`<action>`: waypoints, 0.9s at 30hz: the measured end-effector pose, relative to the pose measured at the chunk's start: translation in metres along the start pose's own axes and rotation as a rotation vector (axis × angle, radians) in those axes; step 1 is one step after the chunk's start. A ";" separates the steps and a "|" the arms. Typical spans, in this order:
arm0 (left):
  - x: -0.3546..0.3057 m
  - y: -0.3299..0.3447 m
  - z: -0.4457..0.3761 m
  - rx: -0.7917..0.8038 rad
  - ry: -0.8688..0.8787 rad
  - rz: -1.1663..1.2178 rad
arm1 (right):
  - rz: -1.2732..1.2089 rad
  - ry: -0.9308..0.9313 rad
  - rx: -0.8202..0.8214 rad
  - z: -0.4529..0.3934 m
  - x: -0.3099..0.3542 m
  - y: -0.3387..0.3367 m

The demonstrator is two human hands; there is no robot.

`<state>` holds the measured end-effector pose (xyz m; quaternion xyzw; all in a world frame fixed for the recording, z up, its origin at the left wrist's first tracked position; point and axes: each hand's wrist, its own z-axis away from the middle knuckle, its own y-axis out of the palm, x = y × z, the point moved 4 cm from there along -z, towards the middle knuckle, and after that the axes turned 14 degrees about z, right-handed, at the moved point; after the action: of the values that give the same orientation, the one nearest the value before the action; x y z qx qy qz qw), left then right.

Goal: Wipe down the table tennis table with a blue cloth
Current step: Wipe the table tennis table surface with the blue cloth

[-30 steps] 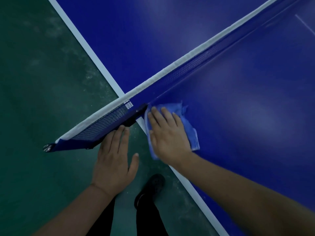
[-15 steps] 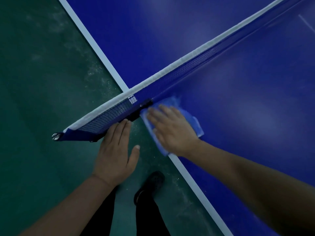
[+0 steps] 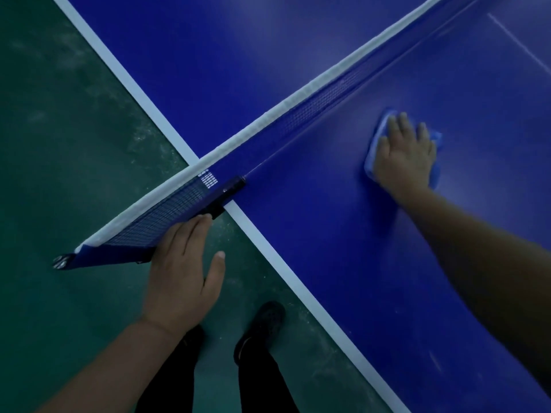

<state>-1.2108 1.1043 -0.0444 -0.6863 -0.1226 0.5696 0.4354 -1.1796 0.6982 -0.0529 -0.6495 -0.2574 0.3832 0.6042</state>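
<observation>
The blue table tennis table point(image 3: 328, 239) fills the right and top of the head view, edged with a white line. My right hand point(image 3: 404, 156) lies flat with straight fingers on the blue cloth point(image 3: 371, 162), pressing it onto the tabletop on the near side of the net, well in from the edge. My left hand point(image 3: 182, 269) is open, its fingertips touching the lower edge of the net's overhanging end by the black clamp. Most of the cloth is hidden under my right hand.
The net point(image 3: 298, 114) with its white top band runs diagonally across the table, and its post end point(image 3: 61, 261) sticks out over the green floor point(image 3: 59, 144). My legs and a dark shoe point(image 3: 262, 326) stand beside the table edge.
My right hand has slid the cloth from the table's edge by the net clamp along the net toward the middle of the table. My left hand stays at the net's end.
</observation>
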 end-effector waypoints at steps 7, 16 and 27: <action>-0.050 0.017 -0.051 0.017 0.109 0.162 | -0.103 -0.691 -0.047 0.197 0.130 0.000; -0.093 0.106 -0.097 0.456 0.549 -0.106 | -0.039 0.308 0.081 0.090 -0.113 0.028; -0.088 0.123 -0.105 0.543 0.634 -0.208 | 0.025 -0.183 0.042 0.234 -0.095 0.039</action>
<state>-1.1864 0.9250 -0.0782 -0.6717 0.1031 0.2951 0.6716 -1.4283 0.7546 -0.0674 -0.6020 -0.2953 0.4539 0.5869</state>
